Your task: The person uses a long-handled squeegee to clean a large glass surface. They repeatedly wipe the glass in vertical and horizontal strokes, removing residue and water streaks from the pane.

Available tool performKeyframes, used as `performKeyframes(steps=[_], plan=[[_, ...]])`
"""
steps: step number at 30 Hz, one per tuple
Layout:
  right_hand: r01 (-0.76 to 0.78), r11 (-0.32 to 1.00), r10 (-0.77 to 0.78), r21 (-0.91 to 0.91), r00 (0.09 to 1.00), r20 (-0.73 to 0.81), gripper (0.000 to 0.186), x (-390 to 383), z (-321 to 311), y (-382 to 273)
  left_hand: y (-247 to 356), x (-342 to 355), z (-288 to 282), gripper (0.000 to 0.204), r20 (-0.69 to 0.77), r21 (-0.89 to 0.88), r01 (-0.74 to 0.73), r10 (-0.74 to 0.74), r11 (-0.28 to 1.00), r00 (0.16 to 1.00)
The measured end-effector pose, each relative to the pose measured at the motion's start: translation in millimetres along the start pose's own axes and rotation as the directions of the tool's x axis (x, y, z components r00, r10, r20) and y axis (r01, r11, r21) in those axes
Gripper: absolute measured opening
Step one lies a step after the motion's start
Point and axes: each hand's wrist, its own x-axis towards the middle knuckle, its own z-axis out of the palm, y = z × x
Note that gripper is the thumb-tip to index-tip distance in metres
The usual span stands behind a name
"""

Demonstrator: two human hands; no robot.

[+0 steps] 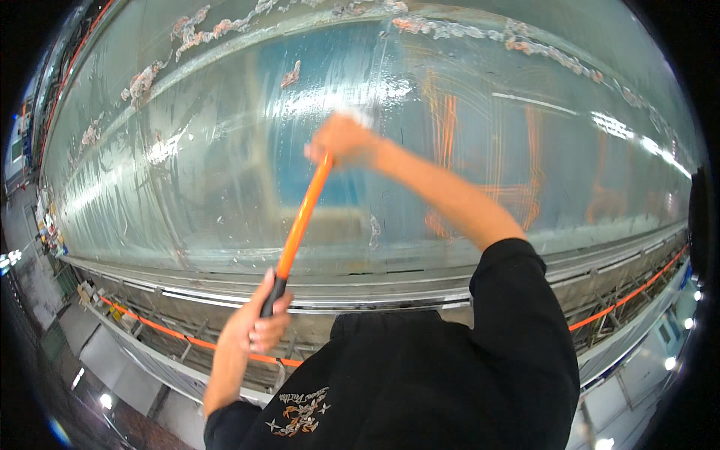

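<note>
My left hand is closed around the black grip at the near end of a long orange-handled tool. Farther up, my right hand wraps the handle near its far end, somewhat blurred. The tool's working end is mostly hidden behind that hand, with only a pale blur beyond it, so its kind does not show. The handle slants over a large, glossy, wet-looking greenish sheet. A small pinkish scrap lies on the sheet ahead of my right hand.
Crumpled pinkish-white residue runs in a curved line across the sheet's far part. Orange streaks show right of centre. A metal rail borders the near edge, with an orange tube below it. Small items stand at the far left.
</note>
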Motion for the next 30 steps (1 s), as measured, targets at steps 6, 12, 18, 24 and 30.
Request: performKeyframes(steps=[6, 12, 18, 24, 30], plan=[[0.217, 0.953, -0.220, 0.213, 0.975, -0.008, 0.032, -118.1, 150.1, -170.3, -150.9, -72.3, -139.8, 0.057, -0.073, 0.048, 0.164, -0.160, 0.985, 0.984], [0.041, 0.987, 0.001, 0.153, 0.964, -0.267, 0.041, -168.9, 174.2, -221.9, -174.2, -71.3, -143.4, 0.056, -0.402, 0.325, 0.285, -0.141, 0.902, 0.905], [0.127, 0.991, -0.099, 0.049, 0.921, -0.376, 0.047, -138.0, 127.4, -146.8, -121.7, -42.4, -98.4, 0.057, -0.293, 0.340, 0.234, -0.134, 0.911, 0.947], [0.144, 0.990, -0.130, -0.005, 0.878, -0.461, 0.048, -55.0, 62.1, -47.7, -20.0, -44.0, 13.4, 0.063, -0.239, 0.174, 0.234, -0.190, 0.956, 0.952], [0.100, 0.983, -0.172, -0.157, 0.803, -0.570, 0.046, 39.7, -42.5, 105.9, 103.4, -5.2, 81.1, 0.064, -0.064, -0.006, 0.078, -0.078, 0.997, 0.995]])
